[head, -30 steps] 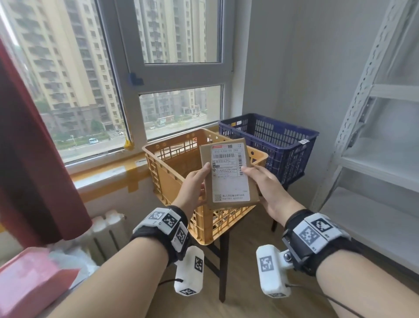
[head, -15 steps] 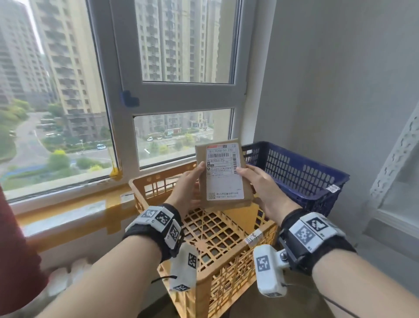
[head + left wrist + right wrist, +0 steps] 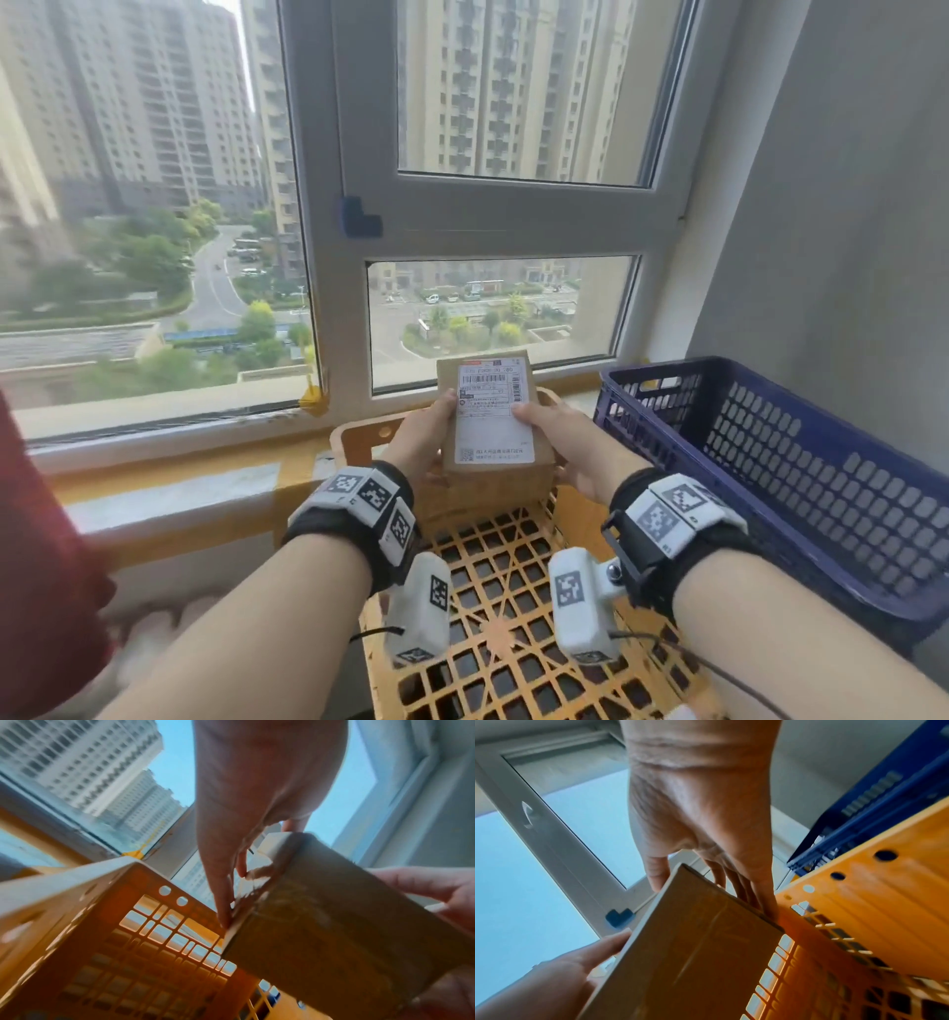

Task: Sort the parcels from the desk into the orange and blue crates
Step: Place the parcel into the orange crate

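A brown cardboard parcel (image 3: 494, 426) with a white shipping label facing up is held between both hands. My left hand (image 3: 427, 439) grips its left side, thumb on top; my right hand (image 3: 557, 439) grips the right side the same way. The parcel hangs tilted, low over the far end of the orange crate (image 3: 354, 437), close to its far wall. The left wrist view shows the parcel (image 3: 334, 923) beside the orange crate wall (image 3: 102, 923). The right wrist view shows the parcel's underside (image 3: 693, 953) and the fingers under it. The blue crate (image 3: 770, 462) stands right of the orange one.
A window and its yellow-edged sill (image 3: 179, 478) run just behind the crates. A red curtain (image 3: 41, 565) hangs at the left edge. A grey wall (image 3: 847, 231) rises right behind the blue crate (image 3: 872, 791).
The parcel has moved forward and down, from chest height in front of the crates to just over the orange crate's far end. Both hands kept their hold.
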`<state>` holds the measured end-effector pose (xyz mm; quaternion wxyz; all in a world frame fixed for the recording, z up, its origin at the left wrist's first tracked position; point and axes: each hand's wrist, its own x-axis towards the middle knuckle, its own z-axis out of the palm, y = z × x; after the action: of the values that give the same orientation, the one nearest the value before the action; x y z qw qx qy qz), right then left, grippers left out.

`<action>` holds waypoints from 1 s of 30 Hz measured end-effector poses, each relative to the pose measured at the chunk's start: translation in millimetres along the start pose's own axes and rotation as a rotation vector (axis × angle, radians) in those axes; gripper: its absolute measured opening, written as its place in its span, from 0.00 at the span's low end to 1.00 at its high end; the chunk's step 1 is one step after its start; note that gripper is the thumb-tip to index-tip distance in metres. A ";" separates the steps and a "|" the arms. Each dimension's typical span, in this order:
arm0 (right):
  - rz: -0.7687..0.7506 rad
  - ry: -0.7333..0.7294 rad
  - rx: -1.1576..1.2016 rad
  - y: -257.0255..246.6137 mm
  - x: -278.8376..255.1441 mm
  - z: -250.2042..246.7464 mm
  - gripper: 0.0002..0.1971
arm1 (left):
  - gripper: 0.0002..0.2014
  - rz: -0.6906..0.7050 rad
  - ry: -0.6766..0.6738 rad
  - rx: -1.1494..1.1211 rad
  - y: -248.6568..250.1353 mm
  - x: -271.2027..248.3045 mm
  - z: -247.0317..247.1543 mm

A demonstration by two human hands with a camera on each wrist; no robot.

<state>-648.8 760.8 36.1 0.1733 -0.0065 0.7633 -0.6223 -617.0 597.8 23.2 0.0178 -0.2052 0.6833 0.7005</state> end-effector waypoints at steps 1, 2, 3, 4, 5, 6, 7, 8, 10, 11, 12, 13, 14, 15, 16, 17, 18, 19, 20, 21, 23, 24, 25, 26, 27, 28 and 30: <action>0.017 -0.032 -0.001 -1.2 15.3 2.7 0.15 | 0.19 -0.023 0.036 -0.012 1.6 12.1 -0.3; 0.032 -0.042 -0.011 -0.3 23.3 2.4 0.14 | 0.19 -0.047 0.044 -0.019 2.1 17.1 1.9; 0.050 -0.064 -0.019 -0.1 37.1 3.6 0.14 | 0.20 -0.067 0.056 -0.018 2.6 29.4 4.4; 0.068 -0.081 -0.031 2.2 49.6 3.2 0.14 | 0.22 -0.075 0.071 -0.003 1.9 40.6 8.1; 0.082 -0.092 -0.037 4.4 60.0 4.0 0.14 | 0.24 -0.079 0.095 0.014 0.3 52.3 12.0; 0.092 -0.106 -0.050 8.5 73.1 4.4 0.14 | 0.26 -0.087 0.113 0.012 -2.3 63.6 15.3; 0.107 -0.123 -0.069 12.3 84.2 5.6 0.15 | 0.26 -0.103 0.122 -0.011 -6.8 75.6 17.8; 0.129 -0.142 -0.092 17.2 94.3 6.6 0.17 | 0.25 -0.119 0.130 -0.052 -13.4 87.3 19.6; 0.173 -0.174 -0.138 30.4 113.0 8.7 0.18 | 0.19 -0.165 0.138 -0.116 -27.9 102.8 22.5; 0.195 -0.186 -0.156 37.5 120.8 10.4 0.19 | 0.17 -0.195 0.138 -0.141 -35.3 107.4 22.9; 0.215 -0.197 -0.172 45.6 127.8 12.7 0.20 | 0.15 -0.219 0.139 -0.169 -44.4 113.0 22.0; 0.231 -0.211 -0.182 54.5 135.2 16.0 0.23 | 0.14 -0.242 0.143 -0.188 -51.4 116.5 20.9; 0.250 -0.221 -0.199 64.6 142.7 20.2 0.26 | 0.13 -0.266 0.149 -0.206 -59.2 119.6 19.2; 0.274 -0.234 -0.215 74.0 148.6 24.8 0.30 | 0.13 -0.291 0.162 -0.206 -67.0 122.4 16.9; 0.312 -0.246 -0.221 85.8 156.3 29.6 0.35 | 0.13 -0.321 0.172 -0.197 -75.2 125.2 14.0; 0.355 -0.265 -0.220 96.9 162.1 33.9 0.38 | 0.14 -0.359 0.182 -0.174 -83.2 127.4 10.4; 0.386 -0.293 -0.213 105.3 165.4 38.5 0.38 | 0.14 -0.399 0.192 -0.162 -90.6 128.7 7.0; 0.413 -0.317 -0.208 113.4 168.5 43.0 0.36 | 0.14 -0.437 0.200 -0.158 -97.4 128.3 3.8; 0.430 -0.334 -0.212 119.9 170.1 47.7 0.33 | 0.13 -0.464 0.206 -0.164 -102.0 126.8 1.3; 0.442 -0.352 -0.214 123.0 168.7 51.8 0.31 | 0.12 -0.488 0.212 -0.161 -105.0 125.5 -1.6; 0.481 -0.400 -0.228 132.2 169.6 59.7 0.29 | 0.10 -0.515 0.231 -0.155 -111.1 125.3 -7.5; 0.503 -0.427 -0.234 135.7 168.8 64.1 0.28 | 0.10 -0.523 0.248 -0.133 -114.7 126.7 -9.6; 0.523 -0.454 -0.226 137.4 166.7 67.9 0.27 | 0.11 -0.533 0.269 -0.104 -118.4 129.3 -11.2; 0.537 -0.467 -0.204 140.8 166.6 71.5 0.25 | 0.12 -0.536 0.297 -0.080 -122.8 133.3 -13.3; 0.552 -0.472 -0.176 142.9 165.2 75.1 0.23 | 0.13 -0.532 0.334 -0.061 -129.5 138.7 -15.9; 0.560 -0.477 -0.150 146.4 164.2 78.9 0.22 | 0.14 -0.530 0.372 -0.048 -135.2 142.3 -18.2; 0.566 -0.492 -0.128 154.4 163.4 85.6 0.18 | 0.15 -0.539 0.428 -0.002 -147.1 147.0 -20.7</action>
<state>-747.2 677.6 -167.0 0.5156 0.0445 0.7078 -0.4808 -701.2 550.0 -162.0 0.0583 -0.5207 0.5920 0.6123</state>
